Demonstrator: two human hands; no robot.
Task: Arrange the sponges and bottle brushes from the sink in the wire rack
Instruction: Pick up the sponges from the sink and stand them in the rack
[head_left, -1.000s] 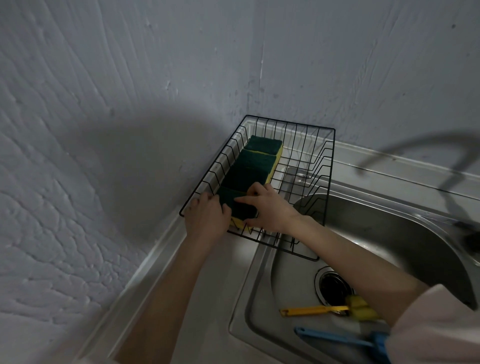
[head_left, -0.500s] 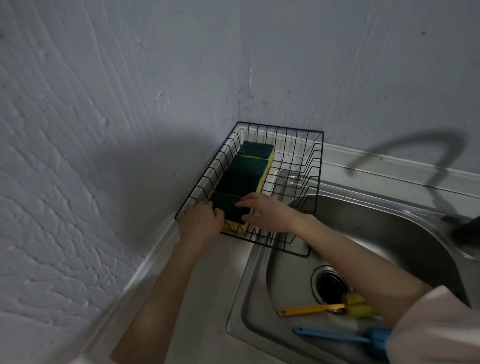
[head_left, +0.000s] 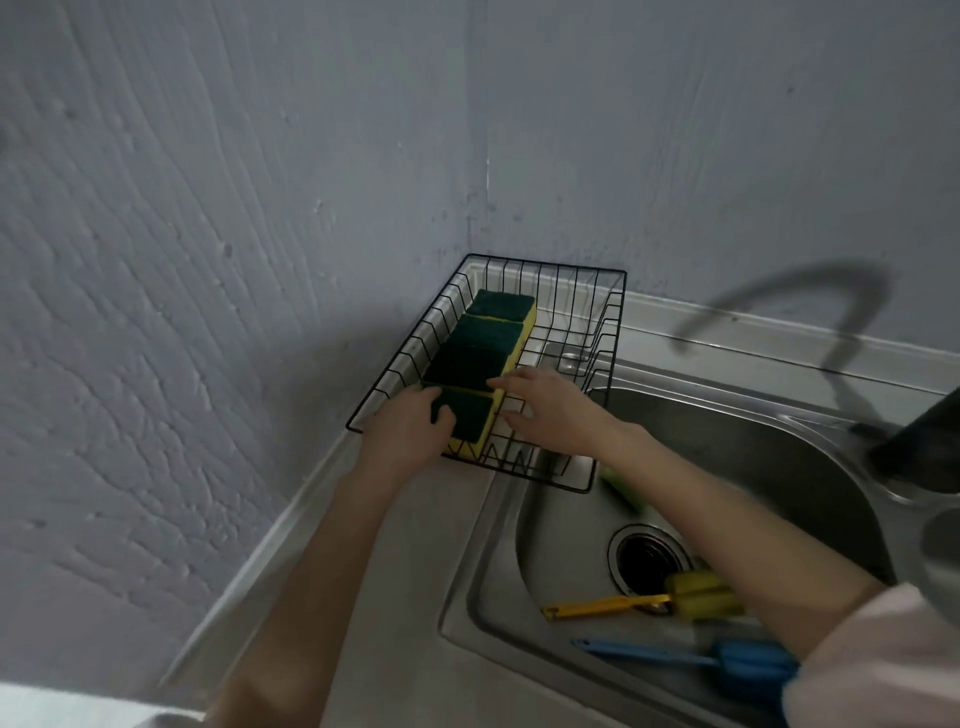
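Observation:
A black wire rack (head_left: 602, 271) stands in the counter's corner. Several green-topped yellow sponges (head_left: 491, 332) lie in a row along its left side. My left hand (head_left: 408, 434) grips the left edge of the nearest sponge (head_left: 471, 422), thumb on its green top. My right hand (head_left: 558, 410) rests flat in the rack beside it, fingers spread, a fingertip touching that sponge's right edge. In the sink (head_left: 498, 571) lie a yellow bottle brush (head_left: 618, 605) and a blue bottle brush (head_left: 670, 657), partly hidden by my right arm.
A green item (head_left: 623, 489) shows at the sink's far left, half under my right forearm. The drain (head_left: 647, 558) is near the yellow brush. A dark faucet (head_left: 919, 441) stands at the right. Grey walls close off the left and back.
My right hand slid off the top of the nearest sponge to its right side and spread flat. My left hand stays on that sponge. The green item came into sight.

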